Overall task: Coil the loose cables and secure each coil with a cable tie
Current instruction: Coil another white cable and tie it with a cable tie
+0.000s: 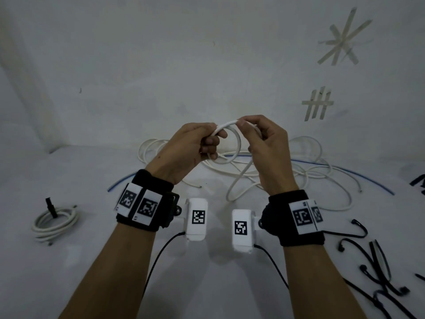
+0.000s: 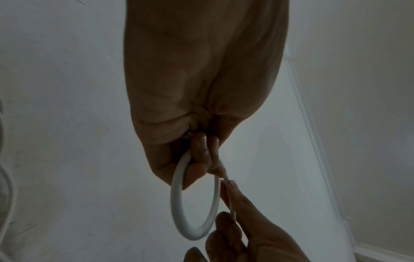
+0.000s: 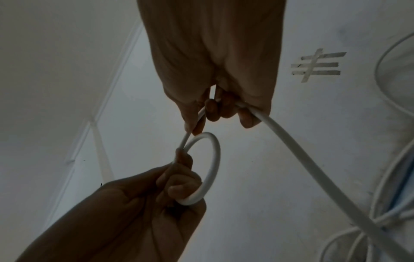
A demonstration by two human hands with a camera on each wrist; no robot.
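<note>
Both hands are raised above the white table, working one white cable. My left hand (image 1: pixel 207 141) grips a small first loop of the white cable (image 1: pixel 238 143), its fingers curled through the ring (image 2: pixel 192 209). My right hand (image 1: pixel 250 132) pinches the same cable just past the loop (image 3: pixel 190 131), and the free length (image 3: pixel 313 168) runs out of its fist down to the pile. A tangle of loose white cables (image 1: pixel 305 178) lies behind the hands. A finished white coil (image 1: pixel 55 223) with a black tie (image 1: pixel 51 207) sits at the left.
Several black cable ties (image 1: pixel 377 268) lie scattered at the right front of the table. A thin blue cable (image 1: pixel 345 171) arcs across the table under the white tangle. Tape marks (image 1: pixel 317 104) are stuck on the wall behind.
</note>
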